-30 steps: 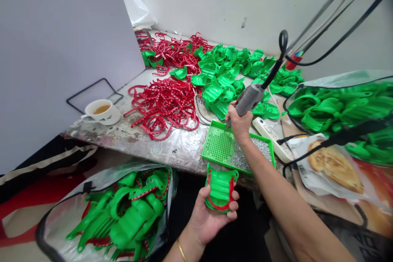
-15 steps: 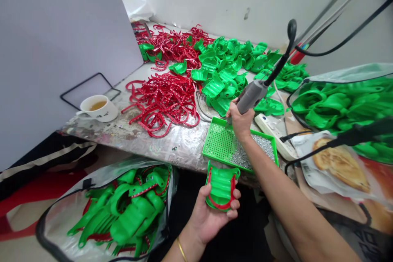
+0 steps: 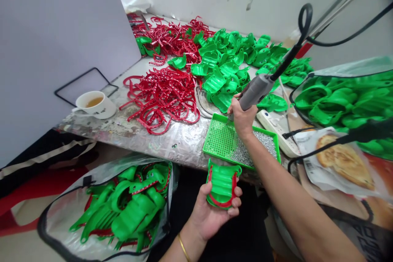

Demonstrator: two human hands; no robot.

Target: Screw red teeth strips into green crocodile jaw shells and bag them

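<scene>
At lower centre our left hand grips a green shell (a red strip lines its edge); right of centre our right hand clasps a grey corded tool, tip down at the green tray; beyond, red strips heap centre-left.

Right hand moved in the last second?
No, not noticeably: against the green tray, the right hand still holds the grey tool by the same far edge.

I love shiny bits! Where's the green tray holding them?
In the head view, the green plastic tray is right of centre at the front of the grey table, under the right hand, left of the long white power strip.
</scene>
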